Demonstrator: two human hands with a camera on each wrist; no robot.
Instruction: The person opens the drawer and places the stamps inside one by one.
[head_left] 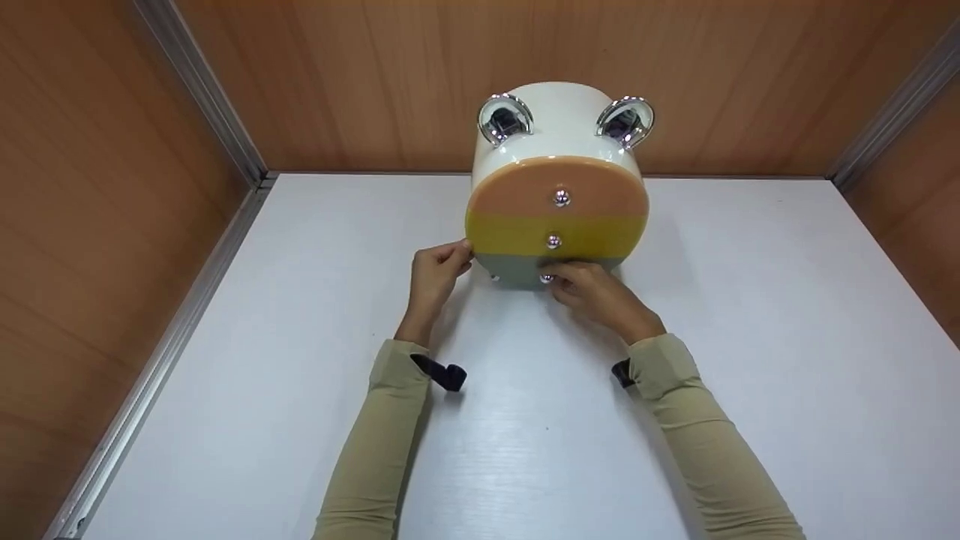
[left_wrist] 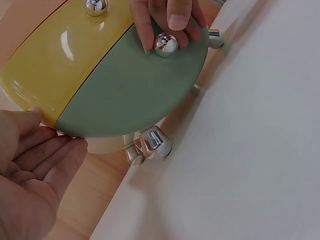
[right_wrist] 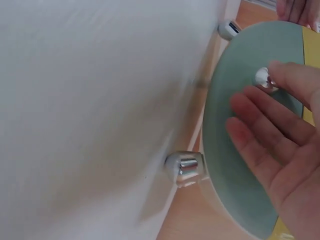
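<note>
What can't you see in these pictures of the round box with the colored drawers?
- Inside of the green drawer: shut front hides it, every view.
- Round box back and underside: hidden by its own body, head view.
- Orange drawer: cut off in both wrist views.
- Left hand fingertips: partly behind the box's edge.
- White table: blurred, right wrist view.
</note>
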